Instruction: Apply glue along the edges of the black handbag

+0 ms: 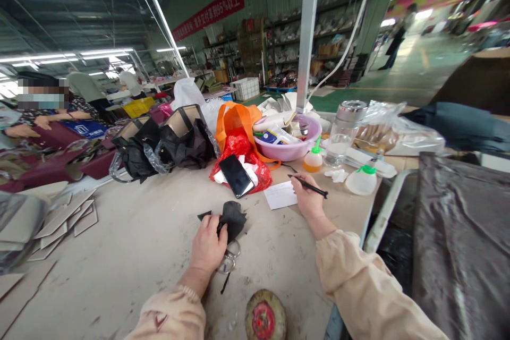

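My left hand [207, 245] rests on the worktable [139, 244], fingers curled around a crumpled black cloth [232, 219]. A pair of clear glasses [230, 258] lies under the hand. My right hand [307, 196] is closed in a pinch on a thin black pen [311, 187], its tip near a small white paper slip [280, 194]. Just beyond the slip lies a black phone [236, 175] on a red plastic bag [255, 167].
A pink basin [295, 150] with items, a glass jar [342, 133], two small squeeze bottles [361, 179], black bags [167, 146] and an orange bag [235, 119] crowd the far table. Cardboard pieces [64, 220] lie left. A round red-topped object [265, 316] sits near me. Another person sits far left.
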Demonstrator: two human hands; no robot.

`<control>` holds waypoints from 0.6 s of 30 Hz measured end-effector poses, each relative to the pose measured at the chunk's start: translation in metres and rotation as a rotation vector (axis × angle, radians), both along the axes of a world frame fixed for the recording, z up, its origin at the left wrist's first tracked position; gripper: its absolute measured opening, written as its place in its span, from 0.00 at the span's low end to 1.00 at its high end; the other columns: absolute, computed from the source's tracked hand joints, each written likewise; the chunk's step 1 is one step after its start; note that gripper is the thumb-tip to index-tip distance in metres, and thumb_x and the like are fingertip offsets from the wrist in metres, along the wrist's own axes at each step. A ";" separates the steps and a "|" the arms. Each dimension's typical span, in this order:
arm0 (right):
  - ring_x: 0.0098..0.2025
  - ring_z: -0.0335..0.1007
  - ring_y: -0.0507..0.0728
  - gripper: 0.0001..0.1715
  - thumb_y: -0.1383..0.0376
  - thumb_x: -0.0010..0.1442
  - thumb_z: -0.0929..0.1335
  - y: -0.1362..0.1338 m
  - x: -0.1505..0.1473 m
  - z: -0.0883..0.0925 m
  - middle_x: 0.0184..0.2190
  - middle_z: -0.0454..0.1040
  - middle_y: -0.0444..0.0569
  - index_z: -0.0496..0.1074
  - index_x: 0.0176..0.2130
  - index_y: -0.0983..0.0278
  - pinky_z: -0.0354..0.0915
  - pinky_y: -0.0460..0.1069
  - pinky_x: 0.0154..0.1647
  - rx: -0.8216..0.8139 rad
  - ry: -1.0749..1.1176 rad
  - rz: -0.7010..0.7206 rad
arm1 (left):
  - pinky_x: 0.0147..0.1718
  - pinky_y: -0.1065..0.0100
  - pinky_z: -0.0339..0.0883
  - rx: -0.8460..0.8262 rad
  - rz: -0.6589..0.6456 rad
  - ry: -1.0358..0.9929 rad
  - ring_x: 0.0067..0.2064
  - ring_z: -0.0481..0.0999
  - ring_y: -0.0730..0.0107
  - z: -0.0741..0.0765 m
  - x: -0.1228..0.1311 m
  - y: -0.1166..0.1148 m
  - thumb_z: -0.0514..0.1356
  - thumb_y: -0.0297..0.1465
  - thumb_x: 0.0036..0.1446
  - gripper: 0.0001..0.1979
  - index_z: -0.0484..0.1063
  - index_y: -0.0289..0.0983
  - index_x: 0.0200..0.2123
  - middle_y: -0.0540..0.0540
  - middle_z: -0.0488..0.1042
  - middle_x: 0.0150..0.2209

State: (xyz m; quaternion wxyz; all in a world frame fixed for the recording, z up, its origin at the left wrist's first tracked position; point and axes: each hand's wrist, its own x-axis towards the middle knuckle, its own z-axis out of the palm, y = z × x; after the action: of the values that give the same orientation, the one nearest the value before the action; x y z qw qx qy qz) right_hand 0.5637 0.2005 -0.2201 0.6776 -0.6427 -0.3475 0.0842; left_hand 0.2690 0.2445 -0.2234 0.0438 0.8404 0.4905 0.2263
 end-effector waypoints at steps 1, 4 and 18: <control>0.30 0.68 0.57 0.23 0.50 0.54 0.65 0.000 0.001 0.000 0.33 0.72 0.51 0.70 0.40 0.66 0.67 0.50 0.32 0.021 -0.014 -0.012 | 0.44 0.61 0.64 0.001 0.007 -0.011 0.44 0.67 0.61 0.000 0.000 0.000 0.49 0.34 0.62 0.13 0.64 0.35 0.46 0.42 0.64 0.44; 0.33 0.68 0.58 0.23 0.50 0.55 0.65 -0.002 0.003 0.001 0.35 0.72 0.52 0.71 0.40 0.66 0.68 0.52 0.36 0.043 -0.054 -0.012 | 0.46 0.59 0.63 0.007 0.002 -0.060 0.46 0.66 0.60 -0.002 -0.001 0.002 0.48 0.34 0.62 0.15 0.61 0.33 0.48 0.41 0.63 0.45; 0.51 0.62 0.65 0.37 0.74 0.44 0.63 -0.030 0.038 0.001 0.50 0.66 0.54 0.64 0.55 0.62 0.60 0.59 0.55 -0.240 -0.690 0.200 | 0.48 0.56 0.62 0.013 -0.008 -0.154 0.46 0.65 0.58 -0.001 0.000 0.001 0.45 0.30 0.62 0.14 0.60 0.30 0.49 0.38 0.62 0.46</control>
State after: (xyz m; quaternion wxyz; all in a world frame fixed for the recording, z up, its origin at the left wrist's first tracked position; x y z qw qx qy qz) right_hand 0.6014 0.1700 -0.2194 0.4292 -0.6709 -0.6039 -0.0312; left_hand 0.2686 0.2458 -0.2245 0.0770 0.8226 0.4810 0.2933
